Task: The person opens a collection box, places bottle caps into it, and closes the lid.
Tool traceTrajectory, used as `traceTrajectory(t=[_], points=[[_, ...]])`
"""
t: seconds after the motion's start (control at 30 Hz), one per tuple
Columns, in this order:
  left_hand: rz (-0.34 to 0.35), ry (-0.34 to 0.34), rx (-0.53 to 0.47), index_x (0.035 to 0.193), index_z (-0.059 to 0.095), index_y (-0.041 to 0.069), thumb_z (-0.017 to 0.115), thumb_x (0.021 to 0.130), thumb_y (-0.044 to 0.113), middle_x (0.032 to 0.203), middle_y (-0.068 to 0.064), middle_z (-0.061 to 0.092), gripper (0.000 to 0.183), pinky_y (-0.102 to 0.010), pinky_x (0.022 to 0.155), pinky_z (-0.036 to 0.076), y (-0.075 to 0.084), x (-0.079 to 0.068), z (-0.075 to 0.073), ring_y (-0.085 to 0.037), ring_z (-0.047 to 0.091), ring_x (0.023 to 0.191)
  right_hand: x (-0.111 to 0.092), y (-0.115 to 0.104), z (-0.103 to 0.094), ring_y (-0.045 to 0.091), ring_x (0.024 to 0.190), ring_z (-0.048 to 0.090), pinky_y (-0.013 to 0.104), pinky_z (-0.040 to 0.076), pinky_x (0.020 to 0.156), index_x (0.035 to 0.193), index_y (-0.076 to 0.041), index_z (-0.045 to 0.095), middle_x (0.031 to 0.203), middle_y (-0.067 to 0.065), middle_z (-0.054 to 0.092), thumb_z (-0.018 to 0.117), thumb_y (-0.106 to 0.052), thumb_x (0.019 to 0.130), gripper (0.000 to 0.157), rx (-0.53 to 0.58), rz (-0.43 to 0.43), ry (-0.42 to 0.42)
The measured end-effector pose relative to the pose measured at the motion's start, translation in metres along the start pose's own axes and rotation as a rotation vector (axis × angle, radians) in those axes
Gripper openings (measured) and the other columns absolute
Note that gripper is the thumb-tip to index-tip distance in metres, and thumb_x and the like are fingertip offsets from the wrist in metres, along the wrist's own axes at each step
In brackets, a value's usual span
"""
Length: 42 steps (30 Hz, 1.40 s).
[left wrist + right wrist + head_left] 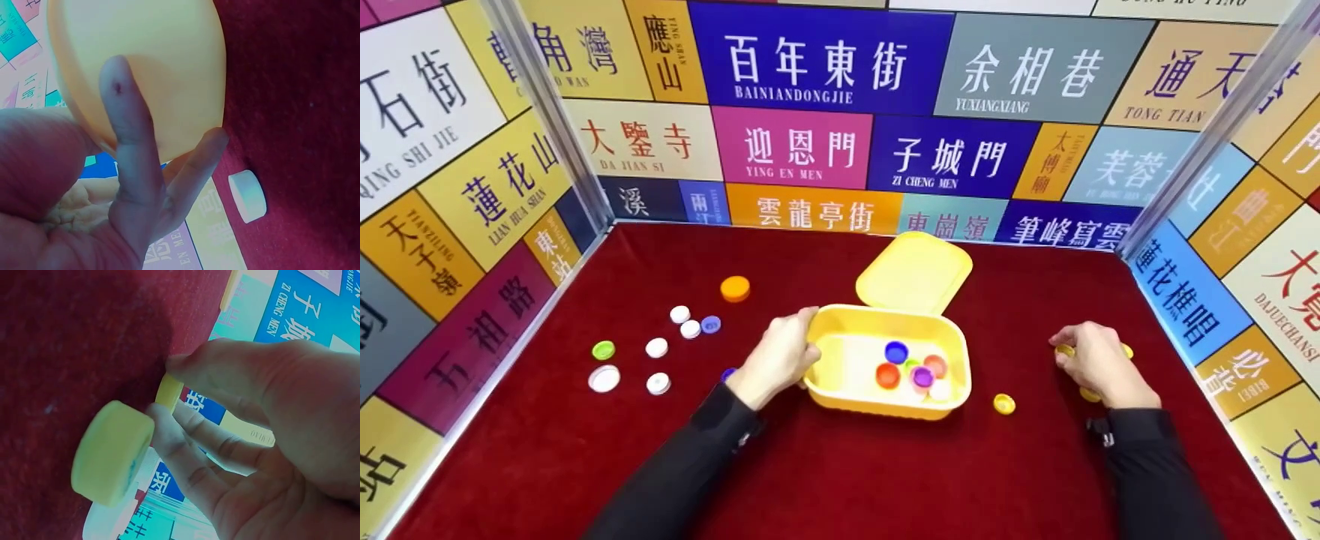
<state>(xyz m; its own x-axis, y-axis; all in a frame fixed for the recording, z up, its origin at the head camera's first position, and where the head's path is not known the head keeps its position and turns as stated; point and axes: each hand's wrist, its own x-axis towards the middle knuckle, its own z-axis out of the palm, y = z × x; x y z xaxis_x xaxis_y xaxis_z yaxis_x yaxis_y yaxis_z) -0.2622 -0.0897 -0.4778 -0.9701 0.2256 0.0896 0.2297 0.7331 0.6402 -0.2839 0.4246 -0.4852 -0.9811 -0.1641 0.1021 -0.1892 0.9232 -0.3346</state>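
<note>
My left hand (781, 351) grips the left end of a yellow plastic box (847, 405). In the left wrist view, fingers (129, 107) lie along the box wall (180, 62). Inside the box, toward its right, lie several caps, among them a blue cap (896, 352), a red cap (887, 376) and a purple cap (922, 377). At the right, my right hand (1099, 364) pinches a small yellow cap (169, 392) between thumb and fingertips, low over the red cloth. Another yellow cap (112, 453) stands close by its fingers, and one more yellow cap (1090, 394) is partly covered by the hand.
A yellow lid (916, 271) lies behind the box. One yellow cap (1004, 403) sits between box and right hand. On the left are an orange cap (735, 289), a green cap (603, 350), a purple cap (710, 325) and several white caps (657, 347). Printed walls (795, 146) enclose the table.
</note>
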Motion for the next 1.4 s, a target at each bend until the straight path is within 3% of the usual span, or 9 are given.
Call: traceTrajectory(t=[0.13,0.37,0.63,0.83,0.93,1.07,1.23,1.4], points=[[0.012,-0.006,-0.016,0.169,0.052,-0.005,0.065,0.102,-0.005,0.148,-0.030,0.074,0.068,-0.027,0.053,0.065,-0.002,-0.001,0.001,-0.024,0.080,0.072,-0.002,-0.003,0.000,0.058,0.117,0.077,0.074,0.064,0.104,0.118,0.010,0.085,0.118,0.033,0.084,0.080,0.000,0.099,0.022,0.002,-0.013,-0.005],[-0.007,-0.009,-0.031,0.171,0.051,-0.004,0.066,0.104,-0.004,0.150,-0.030,0.072,0.068,-0.026,0.052,0.064,-0.003,-0.004,0.001,-0.015,0.071,0.059,0.000,-0.035,-0.005,0.045,0.107,0.079,0.065,0.068,0.098,0.125,0.005,0.086,0.119,0.027,0.085,0.082,-0.005,0.102,0.025,0.050,-0.069,0.031],[-0.015,-0.003,-0.052,0.172,0.050,-0.004,0.065,0.104,-0.004,0.150,-0.032,0.072,0.069,-0.027,0.050,0.063,-0.004,-0.002,0.000,-0.015,0.070,0.054,-0.003,-0.103,-0.003,0.028,0.095,0.087,0.053,0.075,0.088,0.122,-0.005,0.090,0.112,0.016,0.084,0.087,0.002,0.098,0.025,0.175,-0.278,0.184],[0.002,0.004,-0.041,0.170,0.051,-0.006,0.067,0.103,-0.004,0.148,-0.032,0.073,0.069,-0.027,0.049,0.062,-0.003,0.000,0.000,-0.014,0.069,0.052,-0.009,-0.143,0.011,0.024,0.093,0.086,0.043,0.076,0.082,0.120,-0.001,0.089,0.111,0.015,0.084,0.093,0.005,0.093,0.028,0.248,-0.474,0.231],[0.009,0.007,-0.039,0.169,0.052,-0.006,0.068,0.102,-0.004,0.147,-0.032,0.073,0.069,-0.027,0.049,0.062,-0.003,0.000,0.000,-0.015,0.071,0.054,-0.013,-0.156,0.021,0.026,0.094,0.085,0.040,0.076,0.081,0.119,-0.002,0.089,0.111,0.015,0.084,0.093,0.006,0.092,0.028,0.229,-0.575,0.213],[0.014,0.010,-0.035,0.169,0.053,-0.005,0.067,0.102,-0.004,0.148,-0.031,0.074,0.069,-0.027,0.049,0.063,-0.003,0.000,0.000,-0.017,0.073,0.057,-0.017,-0.167,0.031,0.027,0.098,0.082,0.041,0.075,0.083,0.120,-0.005,0.090,0.112,0.012,0.085,0.093,0.002,0.094,0.027,0.184,-0.673,0.112],[0.015,-0.003,-0.050,0.170,0.051,-0.005,0.067,0.103,-0.004,0.150,-0.032,0.072,0.070,-0.027,0.049,0.063,-0.003,0.000,0.000,-0.015,0.072,0.054,-0.020,-0.173,0.034,0.025,0.101,0.082,0.041,0.074,0.086,0.120,-0.008,0.090,0.113,0.009,0.085,0.092,-0.004,0.098,0.022,0.165,-0.679,0.011],[0.027,0.007,-0.042,0.169,0.052,-0.006,0.067,0.103,-0.004,0.149,-0.032,0.073,0.069,-0.027,0.048,0.062,-0.004,-0.001,0.000,-0.014,0.071,0.054,-0.022,-0.172,0.032,0.023,0.099,0.080,0.040,0.073,0.085,0.117,-0.006,0.089,0.111,0.008,0.084,0.093,-0.004,0.097,0.021,0.159,-0.674,0.058]])
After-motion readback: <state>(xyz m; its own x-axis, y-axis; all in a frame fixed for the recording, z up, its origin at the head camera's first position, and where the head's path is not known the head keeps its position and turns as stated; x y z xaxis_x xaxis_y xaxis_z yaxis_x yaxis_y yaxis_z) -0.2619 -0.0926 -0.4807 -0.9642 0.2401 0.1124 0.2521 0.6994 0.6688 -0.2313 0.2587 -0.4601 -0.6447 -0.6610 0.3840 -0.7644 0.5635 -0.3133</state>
